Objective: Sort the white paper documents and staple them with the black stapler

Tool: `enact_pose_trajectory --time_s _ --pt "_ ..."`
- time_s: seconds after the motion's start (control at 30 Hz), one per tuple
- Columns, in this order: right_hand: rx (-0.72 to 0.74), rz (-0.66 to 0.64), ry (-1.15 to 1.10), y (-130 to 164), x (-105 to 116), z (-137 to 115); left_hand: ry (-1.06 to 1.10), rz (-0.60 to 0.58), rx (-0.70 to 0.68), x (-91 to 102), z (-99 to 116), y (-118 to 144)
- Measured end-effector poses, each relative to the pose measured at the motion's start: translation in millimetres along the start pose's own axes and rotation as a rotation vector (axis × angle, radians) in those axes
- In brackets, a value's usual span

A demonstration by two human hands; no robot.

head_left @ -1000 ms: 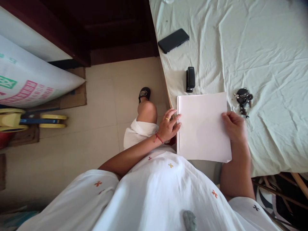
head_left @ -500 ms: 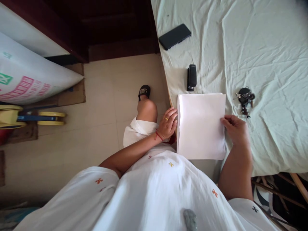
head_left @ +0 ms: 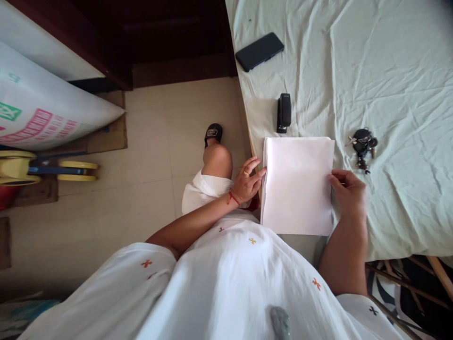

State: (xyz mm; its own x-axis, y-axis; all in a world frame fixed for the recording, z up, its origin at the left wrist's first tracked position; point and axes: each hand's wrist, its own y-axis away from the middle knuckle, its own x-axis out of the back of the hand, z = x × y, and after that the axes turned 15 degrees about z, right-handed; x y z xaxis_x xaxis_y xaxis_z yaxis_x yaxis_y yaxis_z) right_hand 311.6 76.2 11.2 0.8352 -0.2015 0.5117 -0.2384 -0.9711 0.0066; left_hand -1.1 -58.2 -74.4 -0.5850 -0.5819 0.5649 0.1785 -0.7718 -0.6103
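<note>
A stack of white paper [head_left: 299,189] lies at the near left corner of the table, its sheets slightly out of line along the left edge. Against that left edge rests my left hand [head_left: 248,182], fingers apart and the index fingertip on the margin. My right hand [head_left: 348,189] pinches the right edge, thumb on top and the other fingers partly hidden beneath. Just beyond the paper stands a black stapler [head_left: 284,112].
Farther back on the cloth-covered table [head_left: 382,85] lies a black phone [head_left: 260,51]. A bunch of keys [head_left: 362,146] sits right of the paper. On the floor at left are a large white sack [head_left: 53,104] and a yellow wheeled object [head_left: 76,171].
My left index finger has shifted right onto the paper's left margin. My right hand still pinches the right edge. The whole view has shifted slightly.
</note>
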Motion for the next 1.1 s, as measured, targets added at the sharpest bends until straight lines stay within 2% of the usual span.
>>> enact_pose_trajectory --time_s 0.17,0.3,0.43,0.57,0.73,0.87,0.97,1.1 --pt "0.007 -0.005 0.027 3 -3 -2 0.022 -0.017 0.038 1.7 2 -4" --pt "0.000 -0.006 0.062 4 -5 -5 0.030 0.007 0.120 11.0 20 -21" --pt "-0.008 0.014 0.079 4 -6 -5 -0.130 -0.001 0.190 18.5 42 -44" --pt "-0.008 0.011 0.026 5 -6 -2 -0.205 -0.041 0.197 18.1 51 -55" --pt "0.038 0.016 -0.113 4 -1 3 0.064 0.007 0.071 21.5 52 -50" --pt "-0.040 -0.034 -0.213 2 8 6 0.302 0.124 -0.062 27.9 60 -44" --pt "-0.094 -0.040 -0.257 5 11 4 0.380 0.150 -0.102 30.2 66 -42" --pt "-0.113 0.039 -0.364 10 9 -1 0.419 0.164 -0.092 29.9 67 -40"
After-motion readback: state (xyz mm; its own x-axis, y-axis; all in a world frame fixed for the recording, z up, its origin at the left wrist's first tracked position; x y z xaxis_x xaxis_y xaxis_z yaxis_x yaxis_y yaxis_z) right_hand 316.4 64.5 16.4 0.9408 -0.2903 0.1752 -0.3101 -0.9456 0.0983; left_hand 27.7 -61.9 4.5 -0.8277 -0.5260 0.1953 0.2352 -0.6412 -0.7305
